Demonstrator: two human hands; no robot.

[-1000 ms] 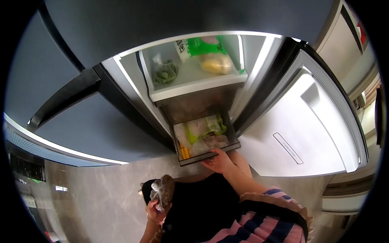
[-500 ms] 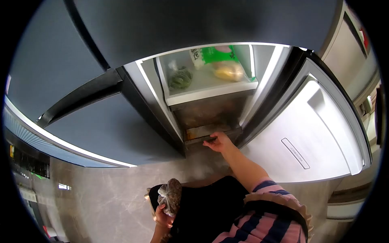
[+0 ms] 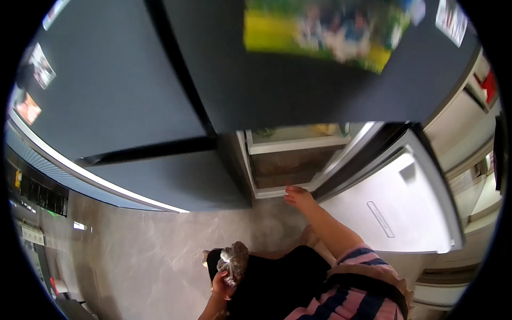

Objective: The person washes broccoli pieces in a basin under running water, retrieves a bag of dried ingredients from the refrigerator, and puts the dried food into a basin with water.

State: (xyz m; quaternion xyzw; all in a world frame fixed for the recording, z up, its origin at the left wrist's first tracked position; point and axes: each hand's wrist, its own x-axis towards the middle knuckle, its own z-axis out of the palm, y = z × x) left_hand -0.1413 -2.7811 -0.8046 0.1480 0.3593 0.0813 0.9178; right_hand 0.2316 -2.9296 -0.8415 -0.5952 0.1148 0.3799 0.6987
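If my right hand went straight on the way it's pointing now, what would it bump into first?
Your right hand would probably meet the dark drawer front first, though its fingers might graze the white sill below it; depth is unclear in this single view.

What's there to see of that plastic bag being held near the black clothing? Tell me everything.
The plastic bag looks thin and clear, crinkled, with pale, shiny highlights where it bunches together. Brown contents show through; what they are, I can't tell. It looks rounded and gathered closed, though whether it is knotted is unclear. The person's left grip holds it from below, fingers against its side. In this view it overlaps the black clothing; whether they touch is unclear.
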